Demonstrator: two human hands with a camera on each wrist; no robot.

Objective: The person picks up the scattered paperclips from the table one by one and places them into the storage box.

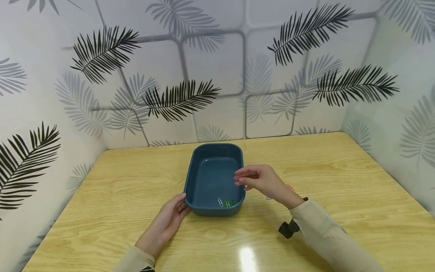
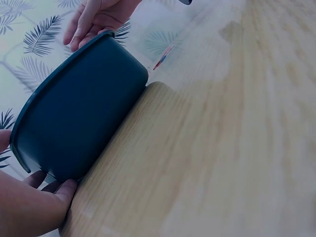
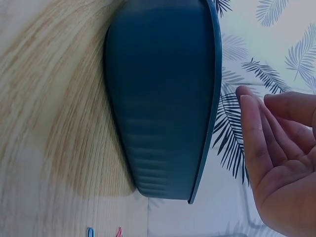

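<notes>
A dark blue plastic tray (image 1: 214,212), deep and with rounded corners, stands on the table. Inside, at its near end, lie several paper clips (image 1: 227,203) in white, green and yellow. My left hand (image 1: 170,217) holds the tray's near left corner, thumb at the rim and fingers against the outer wall. Over the right rim hovers my right hand (image 1: 258,180), its thumb apart from loosely bent fingers (image 3: 254,133) and nothing between them. More paper clips, a red one (image 1: 290,187) and a bluish one (image 3: 90,232), lie on the table, partly hidden behind the right wrist.
The wood-grain table (image 1: 136,170) reaches back to a wall (image 1: 217,75) patterned with leaves, which also closes off both sides. A black strap piece (image 1: 289,229) hangs below the right wrist.
</notes>
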